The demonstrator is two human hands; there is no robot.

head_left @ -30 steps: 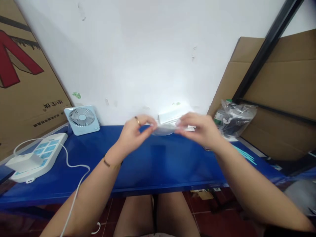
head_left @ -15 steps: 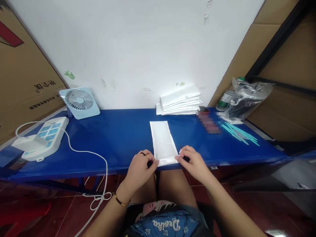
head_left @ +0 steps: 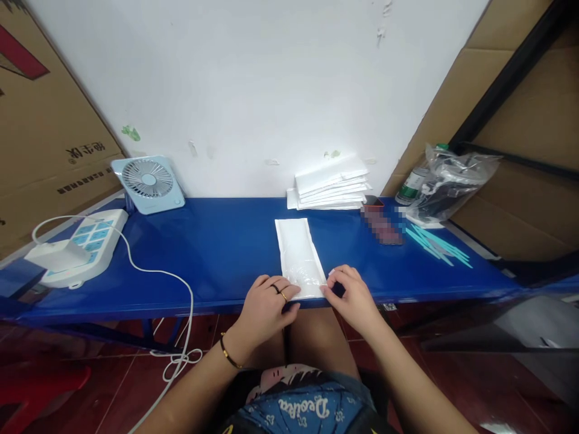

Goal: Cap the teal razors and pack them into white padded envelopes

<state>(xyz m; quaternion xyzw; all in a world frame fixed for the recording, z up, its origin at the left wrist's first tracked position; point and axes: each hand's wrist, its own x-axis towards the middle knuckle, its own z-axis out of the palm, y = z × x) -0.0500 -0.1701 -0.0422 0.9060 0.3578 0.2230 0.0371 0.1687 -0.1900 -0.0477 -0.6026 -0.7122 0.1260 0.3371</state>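
On the blue table lies a white envelope (head_left: 296, 244), its length pointing away from me and its near end at the table's front edge. Shiny, wrinkled clear film covers the near part. My left hand (head_left: 270, 304) rests its fingertips on the near left corner, fingers stretched and thumb apart below them, over the table edge. At the near right corner, the thumb and index finger of my right hand (head_left: 350, 295) are pinched together on the envelope's edge.
A stack of white envelopes (head_left: 332, 184) stands by the wall, beside a phone (head_left: 382, 226). Teal strips (head_left: 438, 246), a bottle (head_left: 411, 185) and a clear plastic bag (head_left: 456, 187) are at right. A fan (head_left: 149, 184) and power strip (head_left: 90, 247) with a trailing cable (head_left: 192, 301) are at left.
My left fingers have moved from pinching the near left corner to lying over it, thumb now apart. The near band of the envelope has flattened. My right hand has hardly moved.
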